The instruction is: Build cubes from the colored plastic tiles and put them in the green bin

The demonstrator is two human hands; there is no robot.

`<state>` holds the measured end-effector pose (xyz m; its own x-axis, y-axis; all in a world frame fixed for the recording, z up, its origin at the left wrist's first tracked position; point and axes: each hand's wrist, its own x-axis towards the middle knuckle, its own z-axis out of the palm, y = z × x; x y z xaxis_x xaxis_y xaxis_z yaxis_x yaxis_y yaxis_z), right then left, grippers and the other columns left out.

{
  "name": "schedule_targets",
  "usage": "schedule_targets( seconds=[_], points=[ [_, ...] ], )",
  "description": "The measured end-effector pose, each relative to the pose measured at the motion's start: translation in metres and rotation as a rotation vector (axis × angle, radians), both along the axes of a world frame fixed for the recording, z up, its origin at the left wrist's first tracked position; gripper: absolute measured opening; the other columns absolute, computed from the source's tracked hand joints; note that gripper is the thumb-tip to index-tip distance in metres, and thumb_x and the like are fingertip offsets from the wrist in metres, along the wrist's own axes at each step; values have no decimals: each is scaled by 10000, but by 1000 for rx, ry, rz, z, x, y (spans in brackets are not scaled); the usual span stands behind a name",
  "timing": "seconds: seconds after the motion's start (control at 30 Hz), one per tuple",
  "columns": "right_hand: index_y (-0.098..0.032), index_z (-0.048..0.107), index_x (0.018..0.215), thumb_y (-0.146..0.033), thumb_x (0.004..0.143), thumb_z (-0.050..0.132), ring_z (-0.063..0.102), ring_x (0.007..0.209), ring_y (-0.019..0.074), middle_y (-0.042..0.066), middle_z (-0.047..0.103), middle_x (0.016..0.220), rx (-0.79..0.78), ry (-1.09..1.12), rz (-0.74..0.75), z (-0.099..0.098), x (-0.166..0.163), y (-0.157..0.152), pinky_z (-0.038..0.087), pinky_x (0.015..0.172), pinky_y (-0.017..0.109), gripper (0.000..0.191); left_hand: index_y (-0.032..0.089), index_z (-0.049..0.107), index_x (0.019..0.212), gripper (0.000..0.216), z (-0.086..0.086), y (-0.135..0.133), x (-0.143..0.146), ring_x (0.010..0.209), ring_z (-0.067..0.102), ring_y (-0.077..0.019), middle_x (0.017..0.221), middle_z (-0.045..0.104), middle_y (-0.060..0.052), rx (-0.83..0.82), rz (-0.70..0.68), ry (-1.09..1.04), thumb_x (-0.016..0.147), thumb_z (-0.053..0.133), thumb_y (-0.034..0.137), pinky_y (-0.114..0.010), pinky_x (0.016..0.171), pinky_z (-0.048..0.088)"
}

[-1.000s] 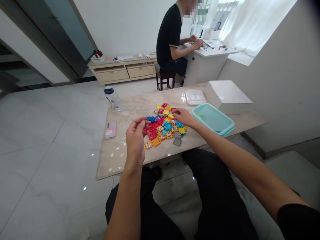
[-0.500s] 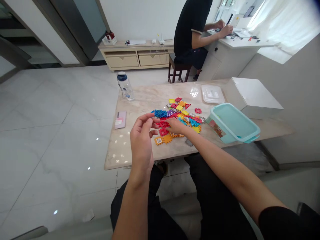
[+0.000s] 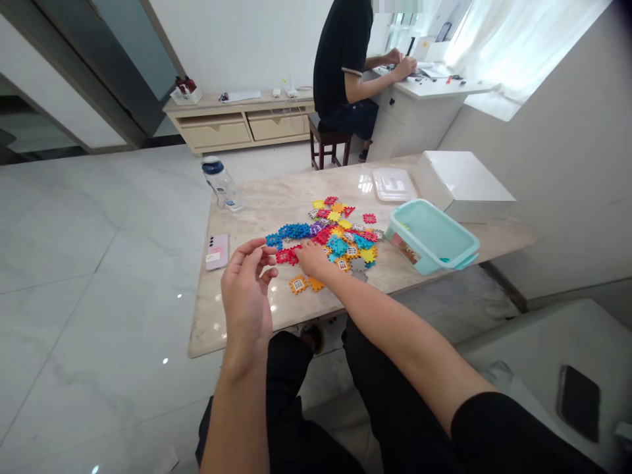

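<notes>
A pile of small coloured interlocking tiles [image 3: 340, 234] lies on the marble table [image 3: 247, 309]. My right hand [image 3: 312, 261] rests at the pile's near left edge, its fingers curled down onto a red tile [image 3: 285, 256]. My left hand [image 3: 247, 293] hovers just left of it above the table, fingers loosely bent and apart, with nothing visible in them. An orange window tile [image 3: 298, 284] lies on the table between the two hands.
A teal container [image 3: 432, 238] stands right of the pile, with a clear lid [image 3: 394, 184] and a white box [image 3: 467, 185] behind it. A water bottle [image 3: 220, 184] and a pink phone [image 3: 218, 252] are at the table's left. Another person [image 3: 343, 66] sits at a far desk. A black phone [image 3: 577, 401] lies at my right.
My right hand has moved from the far side of the pile to its near left edge, onto the red tiles. My left hand's pinch has loosened. The view has shifted.
</notes>
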<state>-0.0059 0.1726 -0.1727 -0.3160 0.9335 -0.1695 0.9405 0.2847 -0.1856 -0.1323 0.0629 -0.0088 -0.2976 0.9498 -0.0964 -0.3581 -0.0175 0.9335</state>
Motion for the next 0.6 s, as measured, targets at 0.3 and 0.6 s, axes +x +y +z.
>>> schedule_targets(
  seconds=[0.3,0.6],
  points=[
    [-173,690,1380,-424,1062,758,730,1189,273,121,706,1389,-79,163,-37,40,24,-20,643,1014,497,410,193,732,1038,415,-22,13,-9,781,640,-118,972,768,-47,-90,14,166,690,787,412,-207,665,477],
    [-128,742,1009,-321,1094,477,716,817,206,117,788,928,-98,738,-242,46,79,-39,547,721,291,339,191,769,1027,342,-50,22,-1,880,688,-206,988,789,-92,-113,-81,454,731,844,344,-286,722,518]
  ],
)
